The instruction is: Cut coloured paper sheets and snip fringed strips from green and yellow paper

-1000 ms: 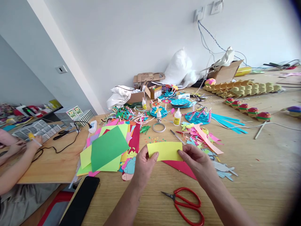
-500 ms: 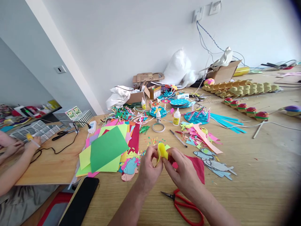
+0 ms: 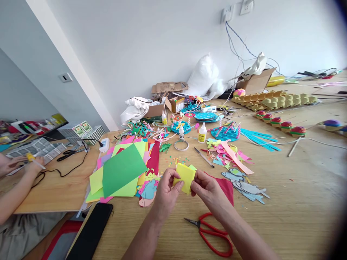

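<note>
A small yellow piece of folded paper [image 3: 184,177] is held up over the table between my two hands. My left hand [image 3: 168,186] pinches its left side, thumb on the front face. At its right edge, my right hand [image 3: 206,188] grips it between thumb and fingers. Below my hands lie red-handled scissors [image 3: 214,234], blades pointing left. A dark red sheet [image 3: 225,187] rests partly hidden behind my right hand. To the left are paper fish cutouts [image 3: 149,189], and to the right grey-blue paper fish [image 3: 249,187].
A stack of coloured paper [image 3: 123,169] lies left, with a black phone [image 3: 92,231] nearer me. Glue bottles [image 3: 202,133], a tape roll [image 3: 181,145], a pen [image 3: 204,157] and paper scraps [image 3: 225,153] lie beyond my hands. At far left, another person's hands [image 3: 32,164] work.
The yellow paper was curved over between my fingers; now it is flattened into a folded square facing me. Both hands still hold it. The view has shifted slightly.
</note>
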`<state>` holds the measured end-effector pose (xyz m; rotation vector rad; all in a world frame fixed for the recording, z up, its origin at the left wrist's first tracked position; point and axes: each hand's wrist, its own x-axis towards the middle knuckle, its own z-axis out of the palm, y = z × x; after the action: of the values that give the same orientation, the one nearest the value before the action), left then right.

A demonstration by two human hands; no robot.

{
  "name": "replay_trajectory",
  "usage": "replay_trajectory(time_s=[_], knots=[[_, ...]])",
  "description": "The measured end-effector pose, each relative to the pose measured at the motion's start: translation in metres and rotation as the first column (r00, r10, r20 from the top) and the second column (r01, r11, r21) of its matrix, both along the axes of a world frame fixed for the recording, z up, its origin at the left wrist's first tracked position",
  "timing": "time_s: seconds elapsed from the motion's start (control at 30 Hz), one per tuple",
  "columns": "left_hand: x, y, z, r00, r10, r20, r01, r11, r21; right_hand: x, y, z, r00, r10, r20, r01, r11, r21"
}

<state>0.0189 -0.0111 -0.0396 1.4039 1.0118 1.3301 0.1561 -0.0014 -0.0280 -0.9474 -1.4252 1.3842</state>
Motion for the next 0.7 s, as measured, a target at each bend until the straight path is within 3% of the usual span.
replay_trajectory(time_s=[0.2, 0.43, 0.53, 0.63, 0.7], knots=[[0.003, 0.001, -0.001, 0.992, 0.108, -0.066, -0.106, 0.994, 0.037, 0.004, -0.004, 0.0, 0.999, 0.018, 0.027, -0.018, 1.0, 0.015], [0.008, -0.005, -0.014, 0.987, 0.148, -0.058, -0.142, 0.985, 0.097, 0.006, 0.004, -0.01, 0.962, -0.15, 0.228, 0.115, 0.981, 0.158], [0.002, -0.006, -0.001, 0.995, 0.062, -0.075, -0.058, 0.997, 0.052, 0.013, 0.005, -0.003, 0.931, -0.114, 0.348, 0.03, 0.971, 0.238], [-0.007, -0.003, 0.02, 0.974, -0.068, -0.217, 0.076, 0.997, 0.03, 0.02, 0.004, 0.012, 0.867, -0.038, 0.496, -0.129, 0.946, 0.298], [-0.011, 0.0, 0.029, 0.947, -0.086, -0.309, 0.106, 0.993, 0.049, 0.022, 0.002, 0.022, 0.813, -0.038, 0.58, -0.197, 0.921, 0.337]])
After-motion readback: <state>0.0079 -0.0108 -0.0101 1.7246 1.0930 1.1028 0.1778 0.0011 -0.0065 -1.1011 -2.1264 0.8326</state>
